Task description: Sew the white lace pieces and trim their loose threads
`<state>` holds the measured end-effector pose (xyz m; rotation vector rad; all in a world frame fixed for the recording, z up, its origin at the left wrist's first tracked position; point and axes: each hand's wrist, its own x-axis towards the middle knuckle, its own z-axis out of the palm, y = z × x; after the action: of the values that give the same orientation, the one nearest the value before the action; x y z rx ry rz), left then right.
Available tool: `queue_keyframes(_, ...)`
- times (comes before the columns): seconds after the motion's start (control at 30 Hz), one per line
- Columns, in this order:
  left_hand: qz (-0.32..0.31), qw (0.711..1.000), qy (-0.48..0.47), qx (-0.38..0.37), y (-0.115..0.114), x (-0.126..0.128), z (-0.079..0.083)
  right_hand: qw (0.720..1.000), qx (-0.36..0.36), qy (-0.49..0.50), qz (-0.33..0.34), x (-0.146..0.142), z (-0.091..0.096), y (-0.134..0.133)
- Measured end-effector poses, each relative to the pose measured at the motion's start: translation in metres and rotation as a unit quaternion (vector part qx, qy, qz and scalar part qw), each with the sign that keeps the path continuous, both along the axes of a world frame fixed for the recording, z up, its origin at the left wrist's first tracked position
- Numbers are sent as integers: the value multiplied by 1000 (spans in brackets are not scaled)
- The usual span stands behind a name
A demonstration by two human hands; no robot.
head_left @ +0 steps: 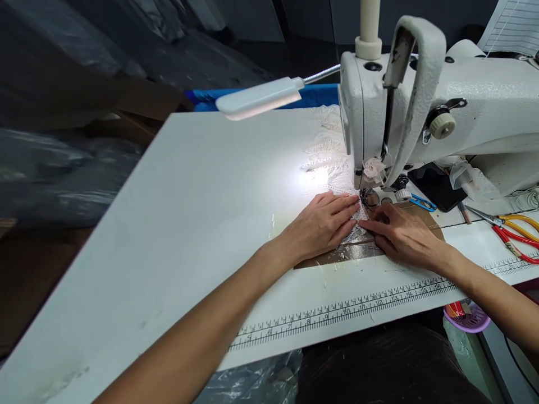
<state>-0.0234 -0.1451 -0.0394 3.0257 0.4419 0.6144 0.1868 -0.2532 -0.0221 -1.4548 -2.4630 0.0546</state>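
A strip of white lace [326,160] runs across the white table [177,224] and under the presser foot [369,197] of a white sewing machine [463,106]. My left hand [322,224] lies flat on the lace just left of the foot, fingers stretched out and together. My right hand [400,230] rests on the brown plate area in front of the needle, its fingers pressed down on the lace edge beside the left fingertips. A small pink fabric flower [373,167] sits on the machine above the foot.
A white lamp head [259,98] on a flexible neck lights the lace. Yellow and red scissors [516,233] and blue snips [423,203] lie at the right. A printed ruler [357,306] runs along the table's front edge. A purple basket [467,317] hangs below.
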Motion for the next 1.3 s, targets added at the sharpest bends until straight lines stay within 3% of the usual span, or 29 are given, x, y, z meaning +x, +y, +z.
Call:
queue_keyframes(0.87, -47, 997, -6, -61, 12, -2, -2, 991, -48, 91, -90, -12, -1, -4)
queue_keyframes(1.3, -40, 999, -18, -23, 13, -2, -8, 975, -105, 141, -139, -12, -4, 1)
